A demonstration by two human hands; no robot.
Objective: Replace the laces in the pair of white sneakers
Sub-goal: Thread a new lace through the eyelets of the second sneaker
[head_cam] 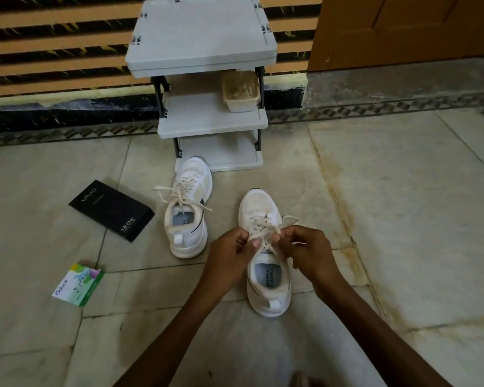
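While my left hand [229, 255] and right hand [308, 251] each pinch the lace [259, 226] atop the nearer sneaker [259, 203] on the floor [403, 219], the other sneaker [189, 236] stands laced just beyond. Neither looks relaced yet — I judge nearly everything remains.

Two white sneakers down there: far sneaker [189, 219], near sneaker [259, 208]. Two laces, far lace [182, 191] and near lace [259, 225]. Two hands in shot, left hand [229, 258], right hand [309, 252]. Two boxes: black box [112, 210], green box [78, 284]. And one grey rack [201, 32], three shelves on it, one tub [241, 92].
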